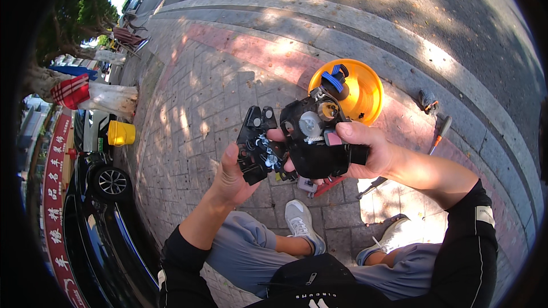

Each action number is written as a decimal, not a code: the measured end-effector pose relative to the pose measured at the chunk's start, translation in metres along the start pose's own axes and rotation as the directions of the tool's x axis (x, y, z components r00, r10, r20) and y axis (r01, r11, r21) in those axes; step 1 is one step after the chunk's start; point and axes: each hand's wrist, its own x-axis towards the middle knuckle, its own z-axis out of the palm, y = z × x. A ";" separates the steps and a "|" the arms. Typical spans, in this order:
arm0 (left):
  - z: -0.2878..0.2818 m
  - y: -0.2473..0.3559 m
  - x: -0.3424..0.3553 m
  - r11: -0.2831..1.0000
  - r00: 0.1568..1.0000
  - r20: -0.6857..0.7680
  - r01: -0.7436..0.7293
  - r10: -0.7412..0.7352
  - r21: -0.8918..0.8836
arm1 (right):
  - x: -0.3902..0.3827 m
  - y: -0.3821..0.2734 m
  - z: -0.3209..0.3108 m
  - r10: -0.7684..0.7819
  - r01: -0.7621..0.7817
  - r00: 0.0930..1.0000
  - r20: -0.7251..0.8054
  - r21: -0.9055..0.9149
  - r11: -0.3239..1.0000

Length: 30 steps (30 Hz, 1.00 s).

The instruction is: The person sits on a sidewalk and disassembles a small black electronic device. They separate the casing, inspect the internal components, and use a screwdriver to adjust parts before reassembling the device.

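Observation:
Above the paving, in front of my knees, my hands hold two parts of a black plastic mechanism close together. My left hand (229,179) is closed around the edge of a black plastic piece (251,137) with round metal studs and small metal parts. In my right hand (371,147) is a larger black housing (319,157), gripped with the thumb on its near face. A white gear (310,124) and a copper-coloured round part (328,110) show in this housing. Some fingertips are hidden behind the parts, and I cannot tell whether the two pieces touch.
Beyond my right hand stands an orange-yellow basin (370,92) with a blue-and-black object (335,81) at its rim. An orange-handled screwdriver (443,128) lies near a dark object (427,101) by the kerb. A yellow bucket (121,133) and black car (85,205) are at left.

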 end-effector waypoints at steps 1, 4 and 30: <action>-0.001 0.000 0.000 1.000 1.000 0.017 0.002 -0.002 -0.009 | 0.000 0.000 0.000 0.006 -0.006 1.000 0.001 0.025 1.000; -0.001 0.001 0.001 0.999 0.998 0.063 0.012 -0.010 -0.030 | 0.002 0.001 0.002 -0.020 0.020 1.000 -0.006 0.102 0.995; 0.003 -0.006 -0.006 0.973 0.997 0.026 -0.065 0.072 -0.224 | -0.005 -0.010 0.022 0.041 -0.037 0.999 0.010 -0.230 0.972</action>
